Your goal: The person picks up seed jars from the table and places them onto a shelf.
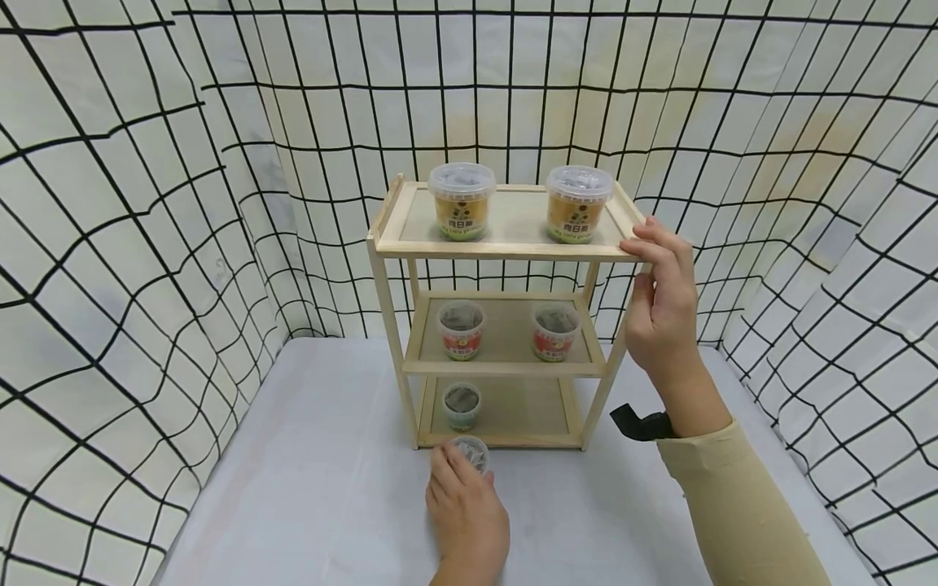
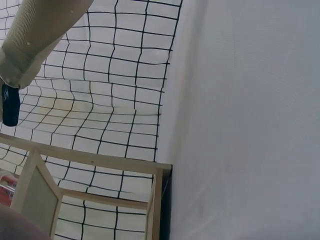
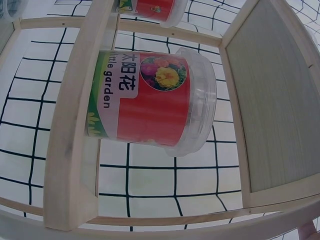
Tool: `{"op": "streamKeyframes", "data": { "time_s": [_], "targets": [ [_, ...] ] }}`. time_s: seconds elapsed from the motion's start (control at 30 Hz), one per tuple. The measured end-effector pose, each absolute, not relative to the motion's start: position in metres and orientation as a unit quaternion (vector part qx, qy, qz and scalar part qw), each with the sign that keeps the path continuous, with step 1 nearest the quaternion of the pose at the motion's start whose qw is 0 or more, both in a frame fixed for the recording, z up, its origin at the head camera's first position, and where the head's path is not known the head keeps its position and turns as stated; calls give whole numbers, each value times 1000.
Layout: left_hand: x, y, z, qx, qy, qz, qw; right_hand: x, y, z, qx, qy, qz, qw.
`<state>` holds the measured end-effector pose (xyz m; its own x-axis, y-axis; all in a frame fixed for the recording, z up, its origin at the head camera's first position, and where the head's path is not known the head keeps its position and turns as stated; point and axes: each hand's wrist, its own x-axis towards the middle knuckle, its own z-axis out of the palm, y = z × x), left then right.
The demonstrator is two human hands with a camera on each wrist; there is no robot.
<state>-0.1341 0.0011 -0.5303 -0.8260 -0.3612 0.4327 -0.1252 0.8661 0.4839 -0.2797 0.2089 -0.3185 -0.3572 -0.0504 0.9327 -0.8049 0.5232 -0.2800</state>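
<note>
A three-tier wooden shelf (image 1: pixel 506 248) stands on the white table. My right hand (image 1: pixel 648 264) grips its top tier's front right corner, fingers over the rim and thumb beneath. My left hand (image 1: pixel 460 465) rests on the table just in front of the shelf's base, its fingers curled round a small clear-lidded tub (image 1: pixel 472 452). The top tier carries two yellow-label tubs (image 1: pixel 462 200) (image 1: pixel 579 203), the middle tier two red-label tubs (image 1: pixel 460 330) (image 1: pixel 555 332), and the bottom tier one small tub (image 1: pixel 462 405) on its left side. The right wrist view shows a red-label tub (image 3: pixel 150 100) behind a shelf post (image 3: pixel 75 115); neither hand's fingers show in the wrist views.
Black-grid cloth walls (image 1: pixel 146 203) enclose the white table (image 1: pixel 330 488) on three sides. The bottom tier's right half (image 1: pixel 528 407) is bare. In the left wrist view the shelf frame (image 2: pixel 90 160) and my right sleeve (image 2: pixel 40 35) appear above the table surface (image 2: pixel 240 125).
</note>
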Motion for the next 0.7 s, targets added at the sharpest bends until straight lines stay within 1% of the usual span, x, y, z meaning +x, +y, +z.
{"op": "streamKeyframes", "data": {
  "time_s": [0.3, 0.57, 0.7],
  "targets": [
    [-143, 11, -525, 140, -935, -238, 221, -280, 208, -321, 295, -721, 389, 492],
    [-149, 18, -528, 138, -942, -226, 206, -279, 208, -320, 299, -718, 389, 493],
    [-153, 21, -530, 131, -942, -220, 219, -280, 209, -321, 298, -721, 386, 492]
  ]
}}
